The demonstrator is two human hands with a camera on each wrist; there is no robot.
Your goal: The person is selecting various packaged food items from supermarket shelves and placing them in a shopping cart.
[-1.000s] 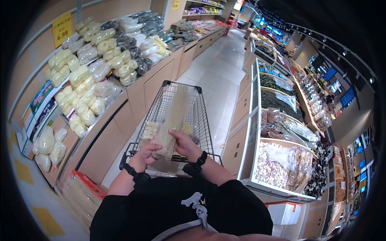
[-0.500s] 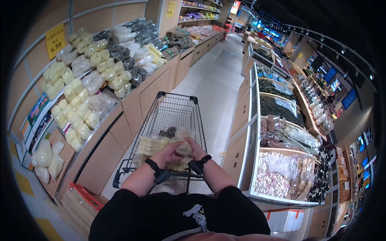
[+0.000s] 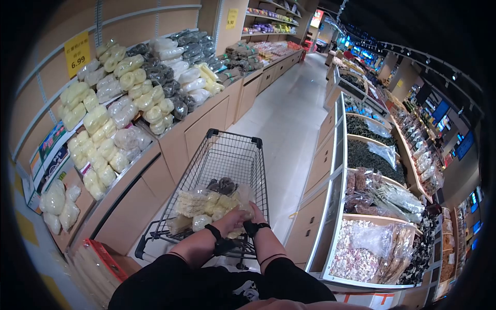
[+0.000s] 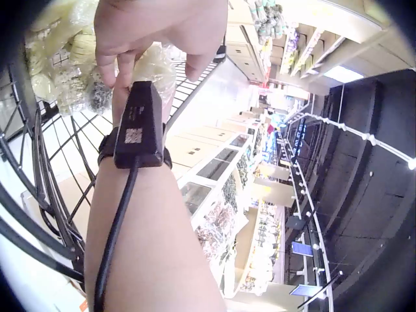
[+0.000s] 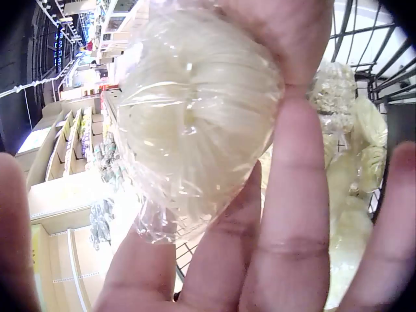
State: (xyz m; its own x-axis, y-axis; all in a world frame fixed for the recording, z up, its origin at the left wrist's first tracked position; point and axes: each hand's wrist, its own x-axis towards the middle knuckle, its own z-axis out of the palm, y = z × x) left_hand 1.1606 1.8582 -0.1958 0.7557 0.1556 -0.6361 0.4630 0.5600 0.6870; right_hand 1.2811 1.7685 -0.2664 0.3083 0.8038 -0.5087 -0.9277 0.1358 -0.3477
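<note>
Low over the cart's right side, a pale bundle in clear plastic (image 3: 243,199) (image 5: 195,104) is held between both hands, its rounded end filling the right wrist view. My left hand (image 3: 232,221) (image 4: 162,26) lies on the bundle's near side with bent fingers. Against its right side curves my right hand (image 3: 254,213). Fingers (image 5: 289,195) wrap the plastic in the right wrist view. Pale yellow packs (image 3: 212,201) and a dark pack (image 3: 223,185) lie in the cart beside the bundle.
The wire cart (image 3: 227,135) stands between a left shelf of bagged noodles (image 3: 106,126) and right bins of dried goods (image 3: 356,248). Tiled aisle floor (image 3: 281,103) runs ahead. A red-rimmed box (image 3: 106,258) is at the lower left.
The long bundle, first upright over the cart, has been tipped end-on and lowered among the packs. Both hands have moved down and slightly right with it.
</note>
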